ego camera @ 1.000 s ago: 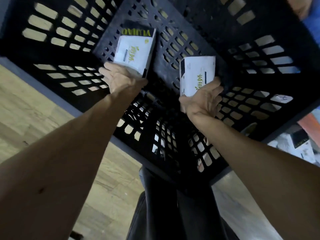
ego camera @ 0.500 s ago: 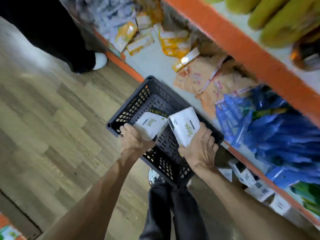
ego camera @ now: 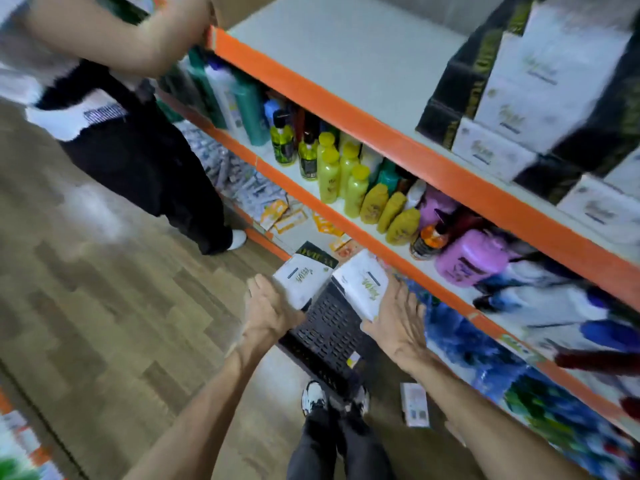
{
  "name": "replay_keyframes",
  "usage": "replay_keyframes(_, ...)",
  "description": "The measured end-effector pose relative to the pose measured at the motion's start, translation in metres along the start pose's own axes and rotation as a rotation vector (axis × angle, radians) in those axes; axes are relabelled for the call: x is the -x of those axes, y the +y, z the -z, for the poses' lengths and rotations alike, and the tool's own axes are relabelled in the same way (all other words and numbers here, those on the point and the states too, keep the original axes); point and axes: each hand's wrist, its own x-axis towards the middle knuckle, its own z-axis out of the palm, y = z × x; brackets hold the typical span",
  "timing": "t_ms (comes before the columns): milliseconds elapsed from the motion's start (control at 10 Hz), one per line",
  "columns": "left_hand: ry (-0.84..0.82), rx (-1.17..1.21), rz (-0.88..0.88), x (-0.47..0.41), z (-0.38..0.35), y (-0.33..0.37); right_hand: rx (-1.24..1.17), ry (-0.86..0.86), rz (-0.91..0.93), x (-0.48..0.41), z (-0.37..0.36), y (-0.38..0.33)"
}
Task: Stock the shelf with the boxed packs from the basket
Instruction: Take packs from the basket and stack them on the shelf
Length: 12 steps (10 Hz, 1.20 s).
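Head view: white, green-lettered boxed packs [ego camera: 363,287].

Even, moderately bright indoor light; no glare. Heavy motion blur toward 3 o'clock and the edges; wide-angle distortion bends the periphery.

Two white boxed packs with green script sit at lower centre of the frame, side by side and tilted. The left pack [ego camera: 300,279] has a black end with gold lettering at its far side; the right pack [ego camera: 362,287] lies just beside it. Below them stands the black slotted basket [ego camera: 325,332] on the floor. The orange-edged shelf [ego camera: 391,136] crosses the upper right, bearing stacked white and black boxes [ego camera: 526,88].
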Motion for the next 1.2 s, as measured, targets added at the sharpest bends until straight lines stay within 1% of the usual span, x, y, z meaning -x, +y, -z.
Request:
replay_keyframes(100, 0.098, -0.072, -0.068, 0.019, 0.027, 0.010, 0.000, 0.103, 0.092, 0.016, 0.045, -0.002)
replay_keyframes(200, 0.158, -0.103, -0.125, 0.028, 0.049, 0.025, -0.015, 0.199, 0.121, 0.019, 0.073, -0.001)
replay_keyframes(300, 0.196, -0.069, -0.181, 0.022, 0.060, 0.028, -0.008, 0.292, 0.157, 0.018, 0.103, 0.003)
replay_keyframes(400, 0.225, 0.057, -0.282, 0.029, 0.077, 0.045, 0.026, 0.330, 0.217, 0.018, 0.127, 0.014)
replay_keyframes(500, 0.204, 0.186, -0.406, 0.042, 0.088, 0.068, -0.020, 0.393, 0.230, 0.028, 0.154, 0.031)
replay_keyframes(600, 0.142, 0.244, -0.488, 0.046, 0.084, 0.086, -0.058, 0.409, 0.235, 0.041, 0.173, 0.054)
replay_keyframes(700, 0.131, 0.223, -0.550, 0.055, 0.068, 0.100, -0.090, 0.436, 0.227, 0.058, 0.186, 0.083)
replay_keyframes(900, 0.006, 0.226, -0.582, 0.109, 0.031, 0.117, -0.067, 0.515, 0.277, 0.111, 0.193, 0.156)
replay_keyframes(1000, -0.001, 0.198, -0.654, 0.148, 0.014, 0.127, -0.067, 0.540, 0.241, 0.136, 0.197, 0.196)
replay_keyframes(1100, 0.038, 0.211, -0.692, 0.200, -0.003, 0.153, -0.126, 0.568, 0.179, 0.161, 0.204, 0.236)
replay_keyframes(1200, 0.033, 0.156, -0.771, 0.235, -0.020, 0.177, -0.137, 0.619, 0.132, 0.186, 0.214, 0.277)
